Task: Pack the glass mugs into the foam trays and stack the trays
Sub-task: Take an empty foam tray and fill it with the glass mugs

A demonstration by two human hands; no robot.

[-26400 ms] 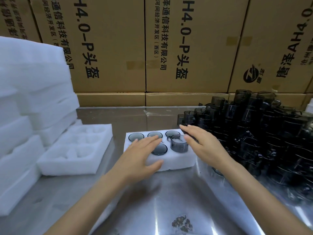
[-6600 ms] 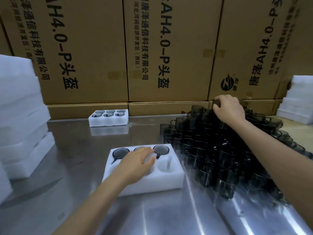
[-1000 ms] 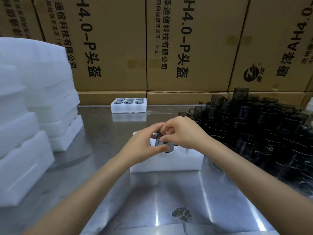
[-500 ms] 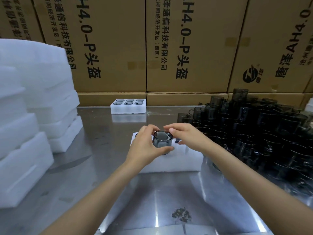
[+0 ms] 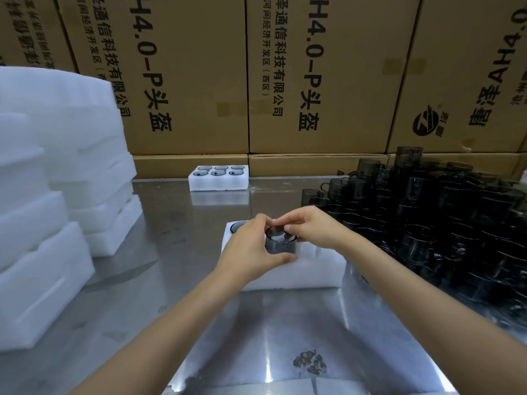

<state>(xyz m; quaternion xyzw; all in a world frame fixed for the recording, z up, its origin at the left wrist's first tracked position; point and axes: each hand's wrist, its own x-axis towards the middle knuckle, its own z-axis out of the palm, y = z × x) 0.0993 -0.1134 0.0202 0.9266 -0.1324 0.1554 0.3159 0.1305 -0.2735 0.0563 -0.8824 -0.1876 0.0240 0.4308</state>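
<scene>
Smoky grey glass mug [image 5: 281,243], upright, sits over the near white foam tray [image 5: 310,270] on the steel table [image 5: 176,280]. Left hand [image 5: 251,253] curls round its side; right hand [image 5: 313,230] pinches its rim. Piled dark mugs [image 5: 445,223] lie right; a filled six-mug foam tray [image 5: 218,181] stands behind, stacked white foam trays [image 5: 57,178] left.

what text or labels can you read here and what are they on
"4.0-P头盔": on the left-centre cardboard box, rotated sideways.
"4.0-P头盔": repeated on the centre cardboard box.
"(西区)": small print on the centre box.
"AH": on the right cardboard box, beside a round logo; its other characters are unclear.
Long company-name lines on the boxes: too small to read reliably.
Foam trays and glass mugs: no text.
</scene>
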